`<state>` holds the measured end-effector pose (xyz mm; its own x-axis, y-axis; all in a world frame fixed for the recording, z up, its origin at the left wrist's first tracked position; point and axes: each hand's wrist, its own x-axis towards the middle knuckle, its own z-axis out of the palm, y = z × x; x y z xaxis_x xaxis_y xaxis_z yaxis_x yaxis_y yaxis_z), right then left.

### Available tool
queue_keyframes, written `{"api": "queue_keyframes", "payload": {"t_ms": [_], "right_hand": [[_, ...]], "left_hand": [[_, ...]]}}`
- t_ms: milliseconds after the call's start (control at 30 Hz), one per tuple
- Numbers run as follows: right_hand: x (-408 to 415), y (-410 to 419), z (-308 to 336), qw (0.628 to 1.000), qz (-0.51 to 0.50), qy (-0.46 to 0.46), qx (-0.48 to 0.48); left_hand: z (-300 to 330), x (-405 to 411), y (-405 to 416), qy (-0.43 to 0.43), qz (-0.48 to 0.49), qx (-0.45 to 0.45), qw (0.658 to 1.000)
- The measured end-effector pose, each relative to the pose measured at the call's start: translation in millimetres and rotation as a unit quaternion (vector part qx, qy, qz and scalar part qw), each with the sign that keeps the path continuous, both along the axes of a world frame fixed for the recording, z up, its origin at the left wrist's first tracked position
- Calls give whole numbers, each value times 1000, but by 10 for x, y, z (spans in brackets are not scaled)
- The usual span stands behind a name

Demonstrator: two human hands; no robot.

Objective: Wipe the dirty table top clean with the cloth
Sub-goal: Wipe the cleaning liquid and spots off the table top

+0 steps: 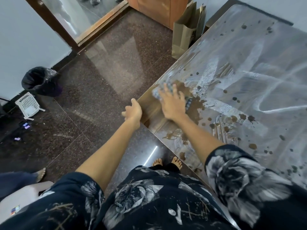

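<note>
The glossy table top [249, 83] fills the right side, covered with brown puddles, spots and white smear streaks. A blue-and-white patterned cloth [157, 92] lies flat near the table's left corner, at the edge of a large brown spill [196, 107]. My right hand [172, 103] presses down on the cloth with fingers spread, hiding most of it. My left hand [132, 110] curls around the table's corner edge, just left of the cloth.
A brown paper bag [186, 35] stands on the floor against the table's far edge. A black bin [41, 81] and a white plastic basket [28, 103] sit at the left wall. My bare feet [167, 162] stand by the table; another person's foot [40, 174] is at lower left.
</note>
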<state>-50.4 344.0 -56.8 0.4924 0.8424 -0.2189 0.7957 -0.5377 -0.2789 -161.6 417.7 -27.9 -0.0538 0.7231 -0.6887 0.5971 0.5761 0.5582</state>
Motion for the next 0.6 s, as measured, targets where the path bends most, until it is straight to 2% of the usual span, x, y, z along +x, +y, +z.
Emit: {"api": "queue_keyframes", "payload": {"t_ms": [133,200,267,333,467,533,600], "right_hand": [[-297,-355,-153,976,210,-31,51],[-188,-547,-219,966,247,-52,58],[63,-653,-229,975,211,-62,37],[392,-623,-177,990,130,-58,19],[741,-107,-39,999,-34,25,25],[644,139,-40,998,-51,36,20],[469,220,-88,1000,6,10,28]], "left_hand": [[-17,-24,-58,24,-47,34,998],[7,-27,-27,36,-62,28,997],[26,-27,9,40,-76,15,996],[13,-34,32,44,-97,10,994],[-63,-34,48,57,-193,83,976],[-102,-13,83,54,-229,112,966],[-123,26,111,47,-249,127,959]]}}
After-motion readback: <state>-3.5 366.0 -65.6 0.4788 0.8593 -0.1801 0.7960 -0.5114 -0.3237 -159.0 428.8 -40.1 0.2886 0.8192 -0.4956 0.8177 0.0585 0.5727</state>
